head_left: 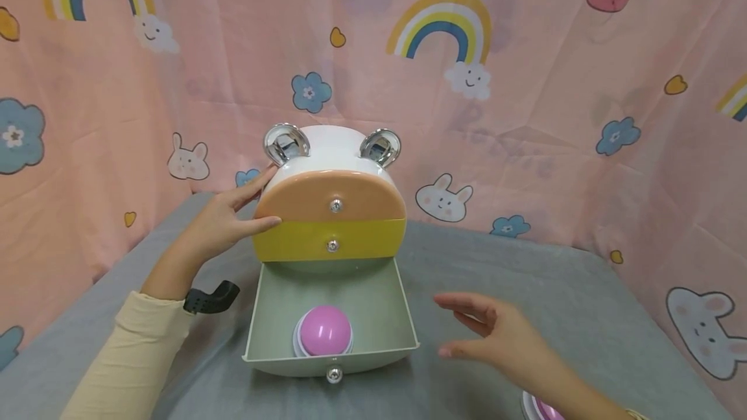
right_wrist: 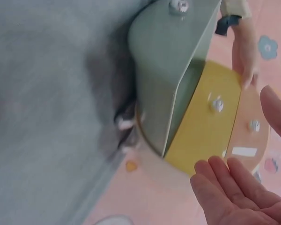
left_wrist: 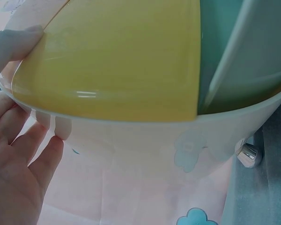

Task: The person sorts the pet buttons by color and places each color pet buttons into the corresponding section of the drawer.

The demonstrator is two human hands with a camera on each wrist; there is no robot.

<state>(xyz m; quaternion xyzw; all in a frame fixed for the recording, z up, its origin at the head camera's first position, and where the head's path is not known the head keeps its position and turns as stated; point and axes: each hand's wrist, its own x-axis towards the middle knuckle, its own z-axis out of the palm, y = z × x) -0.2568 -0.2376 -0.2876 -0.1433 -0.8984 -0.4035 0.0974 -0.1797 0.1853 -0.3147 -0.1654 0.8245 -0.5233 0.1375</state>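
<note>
A small drawer cabinet [head_left: 337, 148] with a white body and two silver ears stands in the middle of the head view. Its green bottom drawer [head_left: 281, 293] is pulled out, and a pink domed ball with a white rim [head_left: 325, 330] lies inside. The yellow drawer [head_left: 297, 242] and orange drawer [head_left: 297, 196] above are closed. My left hand [head_left: 230, 216] holds the cabinet's left edge, thumb on the front and fingers against the side. To the right of the green drawer, my right hand [head_left: 496, 332] hovers with nothing held, its fingers loosely bent and apart from the thumb.
A second pink and white round thing [head_left: 545, 408] lies at the bottom edge, partly hidden by my right forearm. Grey cloth [head_left: 496, 264] covers the table. A pink patterned curtain [head_left: 233, 83] hangs behind and along both sides.
</note>
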